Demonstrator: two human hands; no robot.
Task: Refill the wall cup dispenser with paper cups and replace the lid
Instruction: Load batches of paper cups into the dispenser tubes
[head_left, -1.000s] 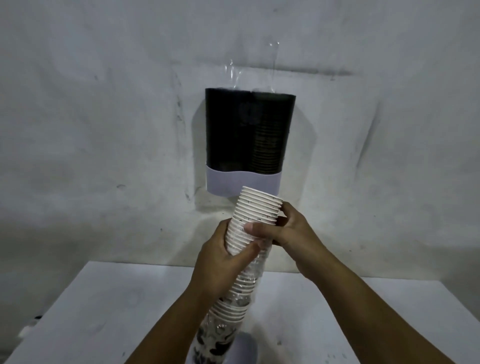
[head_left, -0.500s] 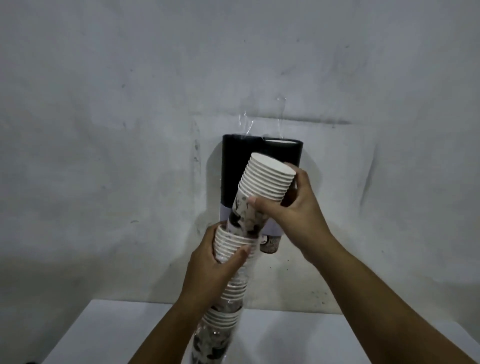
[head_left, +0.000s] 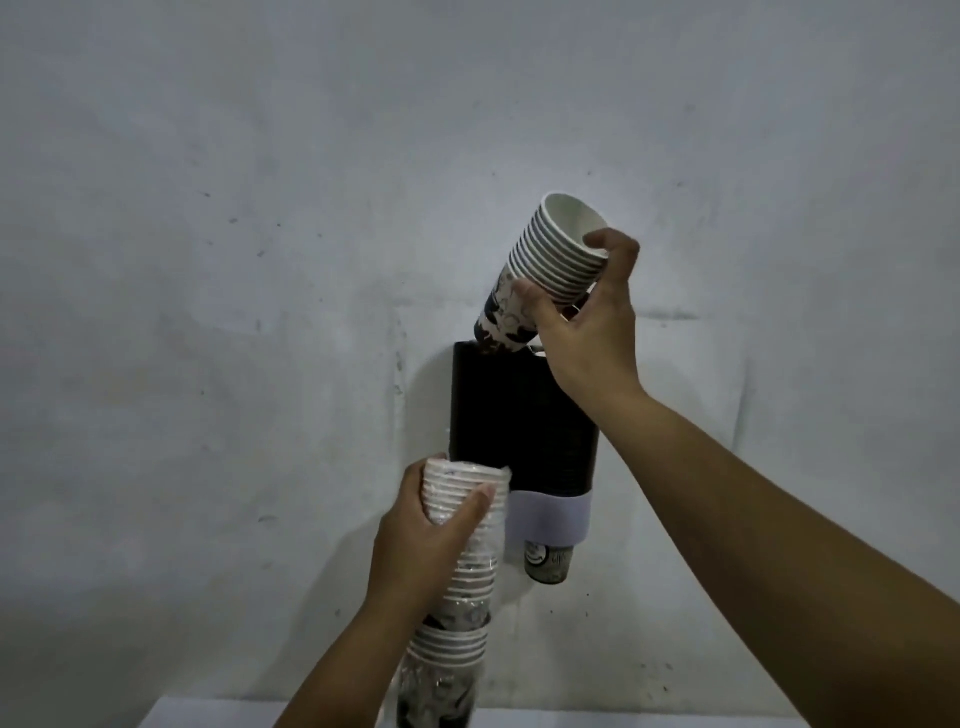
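Observation:
The wall cup dispenser (head_left: 514, 421) is a black double tube with a pale lilac base band, and one patterned cup (head_left: 547, 564) pokes out below it. My right hand (head_left: 587, 332) grips a short stack of paper cups (head_left: 550, 260), tilted with its bottom end just above the dispenser's open top. My left hand (head_left: 421, 535) holds the long stack of cups in a clear plastic sleeve (head_left: 462, 551) upright, in front of the dispenser's lower left. No lid is visible.
A plain grey wall (head_left: 260, 260) fills the view. A strip of the white table (head_left: 218, 717) shows at the bottom edge, under the sleeved stack.
My right hand has pulled the short stack off the sleeved stack and raised it to the dispenser's top. My view has tilted upward, so the table has almost dropped out of sight.

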